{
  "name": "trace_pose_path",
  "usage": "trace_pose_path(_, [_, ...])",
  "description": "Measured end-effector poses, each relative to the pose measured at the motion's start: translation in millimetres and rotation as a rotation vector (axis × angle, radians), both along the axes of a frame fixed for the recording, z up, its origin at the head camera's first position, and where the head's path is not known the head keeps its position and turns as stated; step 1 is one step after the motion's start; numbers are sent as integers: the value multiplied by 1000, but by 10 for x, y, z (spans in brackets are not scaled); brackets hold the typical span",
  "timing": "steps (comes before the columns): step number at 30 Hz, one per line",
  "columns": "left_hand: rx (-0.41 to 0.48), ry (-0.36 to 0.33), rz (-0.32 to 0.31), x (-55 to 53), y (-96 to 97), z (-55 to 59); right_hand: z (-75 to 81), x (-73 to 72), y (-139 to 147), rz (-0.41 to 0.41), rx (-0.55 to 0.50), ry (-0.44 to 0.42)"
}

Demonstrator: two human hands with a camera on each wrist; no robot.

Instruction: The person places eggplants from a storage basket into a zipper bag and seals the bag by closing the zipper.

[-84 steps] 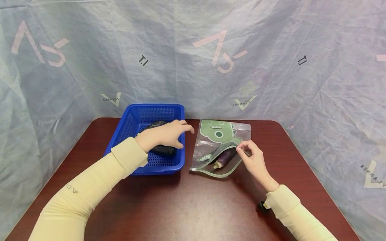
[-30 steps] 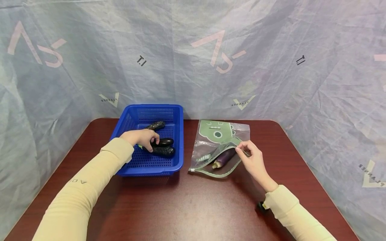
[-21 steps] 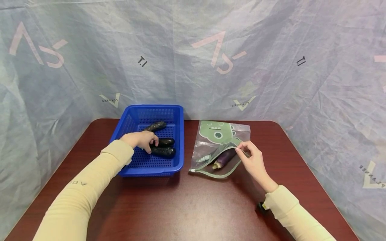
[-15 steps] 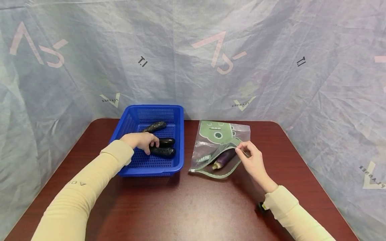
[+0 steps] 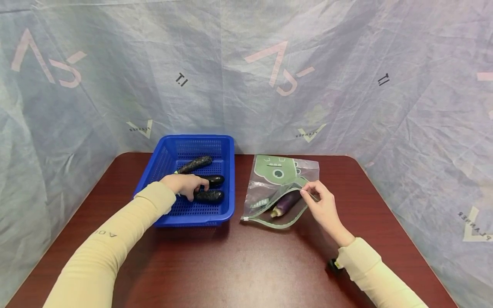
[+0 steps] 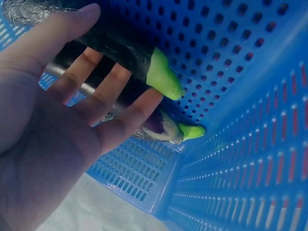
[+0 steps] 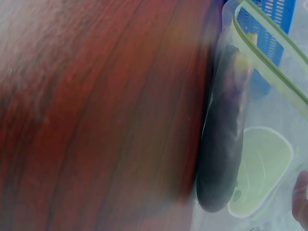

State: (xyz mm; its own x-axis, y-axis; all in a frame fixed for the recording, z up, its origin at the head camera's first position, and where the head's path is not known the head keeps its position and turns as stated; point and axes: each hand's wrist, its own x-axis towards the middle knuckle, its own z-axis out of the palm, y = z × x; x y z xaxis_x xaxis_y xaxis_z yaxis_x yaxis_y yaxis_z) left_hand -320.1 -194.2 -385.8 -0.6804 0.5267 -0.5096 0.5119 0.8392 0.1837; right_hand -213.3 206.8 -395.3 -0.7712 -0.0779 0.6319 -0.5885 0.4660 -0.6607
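Observation:
In the blue basket lie three dark eggplants. My left hand reaches in from the left, its thumb on the near side of the front eggplant. In the left wrist view its fingers curl along the far side of this green-stemmed eggplant, fingertips partly hidden. The middle eggplant lies just behind, and the back eggplant lies slanted. My right hand pinches the mouth edge of a clear zip bag with a green cartoon print. Inside it is a purple eggplant, also seen lengthwise in the right wrist view.
Everything stands on a dark red wooden table. The bag lies right of the basket, a narrow strip of tabletop between them, with its mouth gaping towards the front. A grey printed cloth hangs behind and at both sides.
My left hand has moved from over the basket's right rim into the basket, then slightly right. The front and middle eggplants are now a little apart. My right hand keeps its pinch.

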Motion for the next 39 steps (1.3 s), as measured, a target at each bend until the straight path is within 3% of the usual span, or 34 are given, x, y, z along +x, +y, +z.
trace_pose_path(12, [-13, -20, -21, -11, -2, -6, -8, -15, 3, 7, -7, 8])
trace_pose_path(26, [20, -23, -12, -8, -19, 105, 6, -5, 3, 1, -2, -4])
trace_pose_path(39, [0, -34, 45, 73, -1, 301, 14, -11, 4, 12, -4, -1])
